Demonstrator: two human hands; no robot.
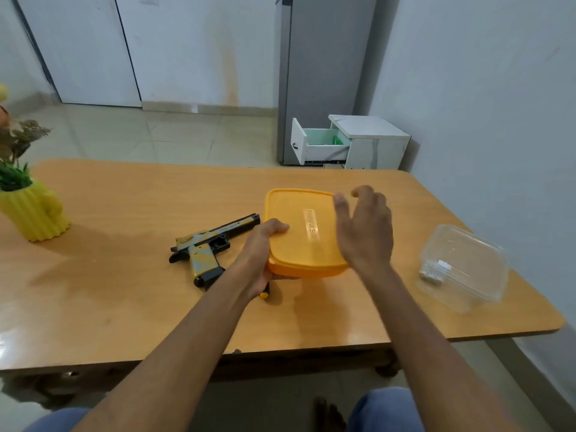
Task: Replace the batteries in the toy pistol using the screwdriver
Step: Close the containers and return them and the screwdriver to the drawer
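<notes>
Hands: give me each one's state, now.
Left hand: grips the orange box at its left edge.
Right hand: open above the box, holding nothing.

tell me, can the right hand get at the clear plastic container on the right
Probably yes: the right hand hovers open over the orange lidded box, and bare table separates it from the clear plastic container.

Left hand (260, 254) gripping, right hand (364, 232) raised, fingers spread

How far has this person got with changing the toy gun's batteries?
Barely started. Nothing on the toy pistol looks opened; it lies untouched on the table. In hand: the left hand grips the orange lidded box, the right hand hovers open over it. Unscrewing, swapping batteries and closing up all remain.
</notes>
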